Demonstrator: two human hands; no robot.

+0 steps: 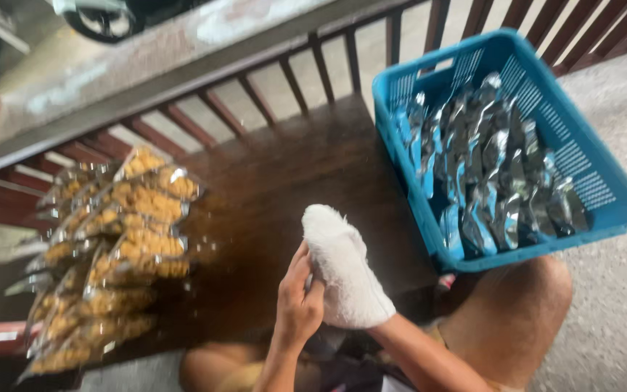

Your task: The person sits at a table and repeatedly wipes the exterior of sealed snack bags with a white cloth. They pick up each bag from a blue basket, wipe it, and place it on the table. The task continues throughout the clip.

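A fluffy white mitt (pixel 342 265) covers my right hand (pixel 350 290), whose fingers are hidden inside it; the mitt points up and away from me over the bench. My left hand (pixel 297 299) pinches the mitt's left side near the wrist. Both hands hover above the front edge of a dark wooden bench (pixel 284 181). To the left lie several clear packets of yellow snacks (pixel 121 247). On the right, resting partly on my knee, sits a blue plastic basket (pixel 604 181) holding several silver and blue foil packets (pixel 495 174).
A dark red wooden railing (pixel 219 112) runs behind the bench, with a grey concrete ledge (pixel 146 65) beyond it. My bare knee (pixel 524 305) is under the basket's front corner. Grey rough floor (pixel 618 305) lies to the right.
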